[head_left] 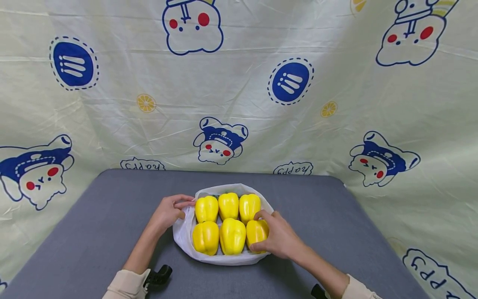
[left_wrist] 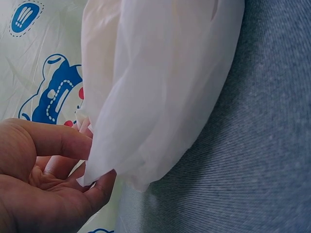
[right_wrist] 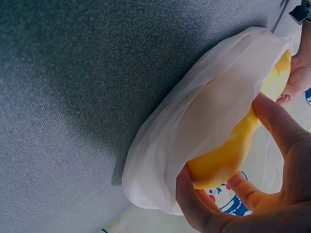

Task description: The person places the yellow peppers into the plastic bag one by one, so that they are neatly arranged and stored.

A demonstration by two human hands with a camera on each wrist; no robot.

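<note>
Several yellow bell peppers [head_left: 232,236] sit in two rows inside an open white plastic bag [head_left: 183,234] on the table. At the bag's left rim, my left hand [head_left: 168,214] holds the thin plastic between thumb and fingers; the left wrist view shows the bag's loose edge [left_wrist: 104,160] there. My right hand [head_left: 280,236] grips the front right bell pepper [head_left: 257,231], its thumb at the near side and its fingers at the far side. In the right wrist view this bell pepper [right_wrist: 223,162] is partly hidden by the bag wall.
The bag stands on a grey-blue cloth-covered table [head_left: 123,207]. A pale printed curtain [head_left: 239,83] with cartoon figures hangs behind and along both sides. Dark wrist-camera mounts [head_left: 160,275] show near both sleeves.
</note>
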